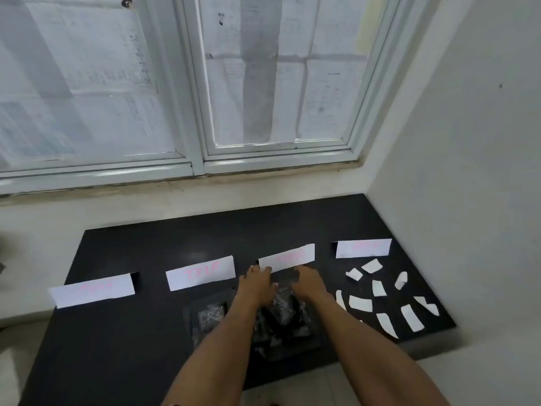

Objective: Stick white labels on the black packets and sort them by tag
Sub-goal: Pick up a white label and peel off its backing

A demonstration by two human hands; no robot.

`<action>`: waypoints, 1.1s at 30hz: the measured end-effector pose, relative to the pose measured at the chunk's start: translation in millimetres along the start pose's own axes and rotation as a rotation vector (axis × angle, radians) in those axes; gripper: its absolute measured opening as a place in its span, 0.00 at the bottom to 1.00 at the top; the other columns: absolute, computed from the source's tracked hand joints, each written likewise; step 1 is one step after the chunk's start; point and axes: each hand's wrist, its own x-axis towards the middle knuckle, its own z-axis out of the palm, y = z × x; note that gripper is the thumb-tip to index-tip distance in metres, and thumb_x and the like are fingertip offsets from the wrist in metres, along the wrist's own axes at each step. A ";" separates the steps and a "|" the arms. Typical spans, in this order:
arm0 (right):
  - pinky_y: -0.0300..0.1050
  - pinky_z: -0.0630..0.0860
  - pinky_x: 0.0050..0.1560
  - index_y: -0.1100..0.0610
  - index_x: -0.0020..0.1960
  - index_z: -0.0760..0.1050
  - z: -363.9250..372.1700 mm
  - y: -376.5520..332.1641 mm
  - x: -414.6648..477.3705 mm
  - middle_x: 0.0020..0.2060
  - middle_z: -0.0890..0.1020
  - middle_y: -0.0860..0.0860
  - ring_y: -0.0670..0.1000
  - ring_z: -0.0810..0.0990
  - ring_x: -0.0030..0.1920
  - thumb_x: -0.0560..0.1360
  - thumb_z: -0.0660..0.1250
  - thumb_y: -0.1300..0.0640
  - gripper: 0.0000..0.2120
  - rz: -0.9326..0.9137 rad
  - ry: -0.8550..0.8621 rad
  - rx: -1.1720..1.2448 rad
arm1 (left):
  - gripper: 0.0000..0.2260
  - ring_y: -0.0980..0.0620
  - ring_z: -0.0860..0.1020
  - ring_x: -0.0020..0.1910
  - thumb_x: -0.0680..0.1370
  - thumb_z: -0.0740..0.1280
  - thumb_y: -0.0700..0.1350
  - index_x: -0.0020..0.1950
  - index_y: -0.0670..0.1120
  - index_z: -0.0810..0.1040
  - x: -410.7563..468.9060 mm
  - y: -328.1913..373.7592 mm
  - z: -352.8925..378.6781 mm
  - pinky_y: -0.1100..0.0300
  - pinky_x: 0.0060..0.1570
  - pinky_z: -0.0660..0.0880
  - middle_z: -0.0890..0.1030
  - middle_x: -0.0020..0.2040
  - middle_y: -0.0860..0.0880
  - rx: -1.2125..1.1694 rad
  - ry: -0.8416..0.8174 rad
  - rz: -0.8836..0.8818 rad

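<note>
The packets are heaped mid-table, just before the third tag. The left hand and right hand are laid over the heap's far side, with fingertips at that tag's near edge. Whether the fingers are curled round a packet or merely rested on it cannot be told, as they are hidden by blur and the hands' backs. The labels are spread at the right, apart from the heap. Three risks are judged likely: the light tag could be nudged askew by the fingertips, loose packets could be dragged off the heap, and a packet could be sorted unlabelled.
</note>
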 end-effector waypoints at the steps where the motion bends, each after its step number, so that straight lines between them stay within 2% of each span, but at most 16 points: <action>1: 0.47 0.75 0.59 0.58 0.61 0.73 -0.1 4.2 -1.8 0.59 0.78 0.56 0.56 0.77 0.57 0.73 0.65 0.56 0.18 0.007 0.014 0.011 | 0.23 0.41 0.62 0.72 0.80 0.58 0.53 0.73 0.46 0.62 0.2 2.1 1.6 0.43 0.69 0.62 0.64 0.73 0.40 0.006 -0.010 0.002; 5: 0.45 0.74 0.53 0.59 0.55 0.75 5.9 22.4 -13.5 0.55 0.80 0.58 0.57 0.79 0.55 0.74 0.64 0.57 0.10 0.105 0.027 0.043 | 0.24 0.42 0.62 0.73 0.80 0.58 0.51 0.75 0.47 0.61 5.5 11.6 11.9 0.43 0.70 0.60 0.63 0.74 0.42 0.033 -0.048 0.029; 8: 0.43 0.73 0.46 0.57 0.48 0.72 15.2 36.4 -18.3 0.52 0.81 0.58 0.58 0.79 0.52 0.74 0.65 0.57 0.05 0.157 0.020 0.082 | 0.24 0.41 0.63 0.72 0.80 0.58 0.49 0.75 0.47 0.60 13.4 19.4 20.4 0.43 0.70 0.60 0.64 0.73 0.42 0.086 -0.066 0.048; 13: 0.46 0.74 0.53 0.60 0.57 0.72 35.3 57.3 -18.0 0.55 0.79 0.58 0.59 0.79 0.56 0.72 0.68 0.55 0.16 0.169 -0.018 0.096 | 0.23 0.41 0.64 0.72 0.79 0.58 0.48 0.75 0.47 0.61 24.0 35.6 30.3 0.43 0.70 0.61 0.64 0.73 0.42 0.107 -0.101 0.039; 18: 0.48 0.75 0.53 0.61 0.54 0.73 38.5 64.4 -15.5 0.53 0.81 0.60 0.60 0.79 0.55 0.73 0.63 0.57 0.11 0.106 0.034 0.073 | 0.23 0.41 0.64 0.72 0.79 0.58 0.48 0.75 0.46 0.62 29.8 52.6 41.6 0.44 0.68 0.63 0.64 0.73 0.42 0.075 -0.103 0.005; 23: 0.47 0.75 0.44 0.56 0.41 0.73 22.4 79.3 -8.7 0.42 0.83 0.56 0.58 0.81 0.44 0.73 0.63 0.56 0.04 0.070 0.080 0.239 | 0.20 0.40 0.71 0.65 0.79 0.59 0.46 0.71 0.43 0.67 38.3 77.9 52.5 0.50 0.65 0.69 0.71 0.67 0.39 -0.229 -0.076 -0.068; 25: 0.44 0.73 0.40 0.53 0.37 0.71 13.2 90.0 -6.1 0.38 0.82 0.54 0.54 0.78 0.39 0.72 0.64 0.58 0.05 0.030 0.082 0.320 | 0.22 0.39 0.72 0.66 0.79 0.61 0.46 0.72 0.42 0.66 42.2 94.1 57.3 0.52 0.66 0.69 0.73 0.68 0.38 -0.369 -0.046 -0.127; 27: 0.41 0.72 0.40 0.57 0.42 0.76 2.2 102.0 -3.5 0.41 0.83 0.54 0.51 0.79 0.40 0.72 0.65 0.60 0.01 -0.007 0.078 0.370 | 0.25 0.39 0.70 0.68 0.79 0.62 0.44 0.75 0.42 0.62 47.0 112.3 61.0 0.53 0.66 0.66 0.72 0.69 0.38 -0.519 -0.008 -0.205; 28: 0.41 0.73 0.41 0.58 0.45 0.77 -2.5 107.0 -2.3 0.42 0.84 0.54 0.51 0.80 0.41 0.71 0.66 0.60 0.04 -0.015 0.074 0.383 | 0.25 0.39 0.70 0.69 0.78 0.64 0.43 0.75 0.43 0.62 50.0 119.1 63.2 0.53 0.66 0.66 0.72 0.69 0.38 -0.581 0.015 -0.238; 30: 0.41 0.75 0.43 0.56 0.46 0.79 -12.0 119.2 1.4 0.42 0.84 0.53 0.51 0.81 0.42 0.69 0.67 0.60 0.06 -0.026 0.071 0.405 | 0.25 0.41 0.72 0.66 0.76 0.67 0.41 0.73 0.43 0.67 57.5 131.6 68.5 0.56 0.63 0.68 0.74 0.67 0.40 -0.662 0.053 -0.305; 33: 0.42 0.79 0.46 0.53 0.46 0.80 -22.6 137.8 9.4 0.41 0.85 0.50 0.49 0.82 0.42 0.67 0.69 0.57 0.08 -0.057 0.030 0.407 | 0.19 0.42 0.78 0.59 0.71 0.71 0.39 0.62 0.43 0.77 67.9 144.3 72.8 0.56 0.57 0.73 0.80 0.60 0.41 -0.734 0.106 -0.396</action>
